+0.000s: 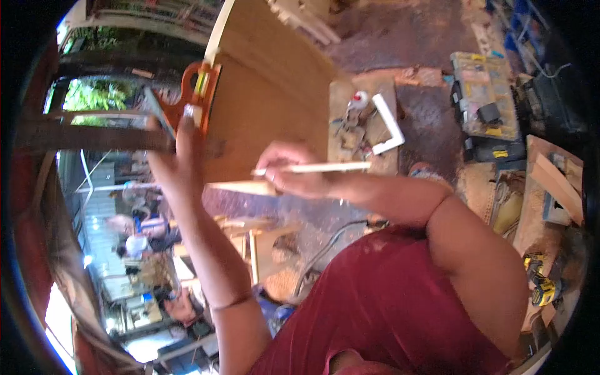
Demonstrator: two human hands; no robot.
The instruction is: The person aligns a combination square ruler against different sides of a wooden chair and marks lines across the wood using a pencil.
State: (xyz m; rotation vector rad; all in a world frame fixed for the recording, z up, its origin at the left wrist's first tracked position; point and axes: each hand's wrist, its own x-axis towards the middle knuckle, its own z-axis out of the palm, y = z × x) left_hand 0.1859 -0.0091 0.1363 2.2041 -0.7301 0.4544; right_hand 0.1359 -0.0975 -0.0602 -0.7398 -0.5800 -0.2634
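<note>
My left hand (178, 147) is raised at the upper left, its fingers closed around the lower end of an orange level tool (199, 94) with a yellow-green vial. That tool lies against the edge of a large brown wooden panel (269, 75). My right hand (290, 172) is closed in front of the panel's lower part. Between its fingers is a thin, pale, pencil-like stick (337, 167), and a tapered piece of light wood (244, 187) sticks out beneath them toward the left. Motion blurs both hands a little.
A dark beam (87, 135) runs in from the left. Behind the panel, a small bench (340, 100) carries a white L-shaped piece (390, 122) and a bottle (357, 100). An organizer case (484, 94) and a yellow-black drill (542, 284) are at the right. Other people work at lower left.
</note>
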